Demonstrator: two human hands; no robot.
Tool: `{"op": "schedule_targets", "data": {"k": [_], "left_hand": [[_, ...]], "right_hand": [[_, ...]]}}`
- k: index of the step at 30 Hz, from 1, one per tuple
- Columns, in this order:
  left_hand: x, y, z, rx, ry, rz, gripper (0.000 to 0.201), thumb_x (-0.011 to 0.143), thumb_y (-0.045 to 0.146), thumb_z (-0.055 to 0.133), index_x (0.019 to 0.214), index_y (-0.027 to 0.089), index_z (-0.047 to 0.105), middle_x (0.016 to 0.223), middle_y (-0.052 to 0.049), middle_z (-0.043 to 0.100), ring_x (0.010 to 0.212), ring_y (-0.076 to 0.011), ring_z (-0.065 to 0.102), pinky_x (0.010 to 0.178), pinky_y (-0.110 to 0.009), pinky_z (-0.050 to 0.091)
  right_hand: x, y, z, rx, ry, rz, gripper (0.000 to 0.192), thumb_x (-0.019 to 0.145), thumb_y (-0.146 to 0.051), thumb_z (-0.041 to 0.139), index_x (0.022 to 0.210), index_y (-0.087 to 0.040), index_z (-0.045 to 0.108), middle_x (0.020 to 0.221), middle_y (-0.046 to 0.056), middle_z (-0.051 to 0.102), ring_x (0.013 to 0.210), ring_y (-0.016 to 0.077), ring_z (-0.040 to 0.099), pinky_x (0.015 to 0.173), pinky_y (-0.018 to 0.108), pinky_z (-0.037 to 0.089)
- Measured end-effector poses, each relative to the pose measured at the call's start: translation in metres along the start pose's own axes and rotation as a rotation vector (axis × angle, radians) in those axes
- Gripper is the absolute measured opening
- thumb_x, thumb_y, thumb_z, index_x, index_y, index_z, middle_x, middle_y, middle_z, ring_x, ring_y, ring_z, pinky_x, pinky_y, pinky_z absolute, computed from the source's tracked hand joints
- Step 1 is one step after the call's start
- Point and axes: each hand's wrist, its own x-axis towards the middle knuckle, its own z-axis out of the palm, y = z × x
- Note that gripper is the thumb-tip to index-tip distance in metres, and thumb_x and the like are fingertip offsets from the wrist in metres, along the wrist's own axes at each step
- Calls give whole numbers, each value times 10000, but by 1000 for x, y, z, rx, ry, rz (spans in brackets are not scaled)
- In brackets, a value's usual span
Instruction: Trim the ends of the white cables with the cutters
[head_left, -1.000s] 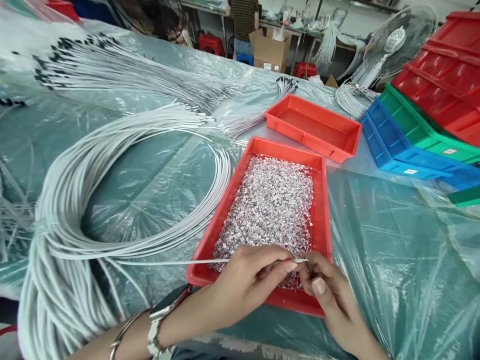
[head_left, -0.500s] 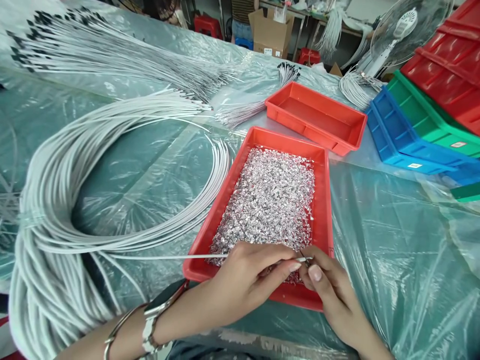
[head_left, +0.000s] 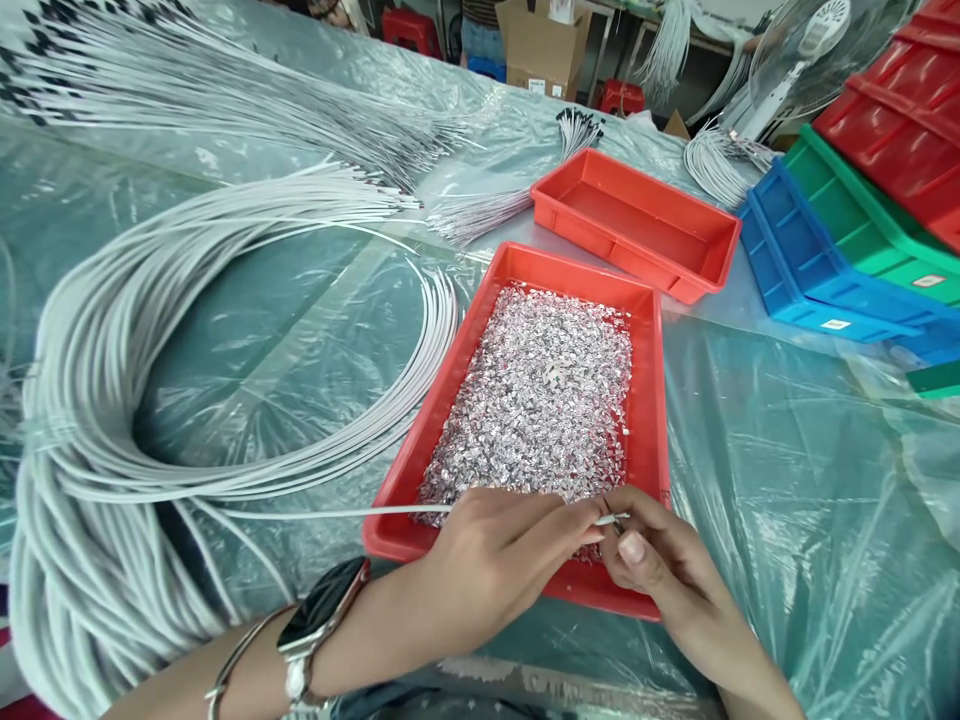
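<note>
My left hand (head_left: 495, 560) pinches the end of one thin white cable (head_left: 330, 513) over the near edge of a red tray (head_left: 649, 400). The tray holds a heap of several small shiny metal terminals (head_left: 540, 400). My right hand (head_left: 660, 565) meets the cable tip and pinches a small metal terminal (head_left: 616, 519) against it. The cable runs left to a big coil of white cables (head_left: 112, 400) on the plastic-covered table (head_left: 787, 470).
A second, bare red tray (head_left: 637, 215) sits behind the first. Blue (head_left: 810, 270), green (head_left: 862, 225) and red bins (head_left: 900, 130) are stacked at right. Bundles of black-tipped white cables (head_left: 225, 100) lie at the back left. A fan (head_left: 810, 45) and cardboard box (head_left: 544, 50) stand beyond.
The view has tilted down slightly. Both hands stay at the tray's near edge, with the cable tip and right fingers shifting a little to the right.
</note>
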Motion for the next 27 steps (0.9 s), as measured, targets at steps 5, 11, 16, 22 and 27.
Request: {"op": "schedule_targets", "data": {"k": [5,11,16,22,27], "left_hand": [[1,1,0,97,-13,101,195,1016,94,343,1117,63,507,781,-72,738,616,-153,693,498,-257,534],[5,5,-3,129,16,131,228,1024,103,292,1077,75,512,693,-39,715,547,-137,661,484,-253,533],[4,7,-6,39,37,57,204,1044,160,316,1064,114,513,744,-29,730,563,-122,665,494,-246,500],[-3,5,-3,-164,92,-79,199,1038,201,370,1051,154,563,801,-26,739,663,-112,695,569,-225,498],[-2,5,-1,-281,38,-157,166,1017,214,428,980,171,584,769,-17,737,607,-109,676,547,-223,466]], "right_hand": [[1,2,2,91,-4,16,217,959,-474,545,1017,-271,594,641,-70,335,532,119,224,522,253,276],[-1,3,5,141,6,10,209,956,-460,557,1003,-261,604,697,-55,401,556,111,258,522,242,285],[-4,3,6,90,2,-16,177,969,-439,546,1017,-283,612,663,-64,357,532,104,262,483,226,267],[4,5,9,-37,125,-47,193,958,-426,563,977,-248,635,677,-40,422,559,115,375,519,227,357],[-1,5,6,-148,349,-160,217,904,-447,629,1006,-256,646,682,-25,453,564,140,412,531,254,391]]}}
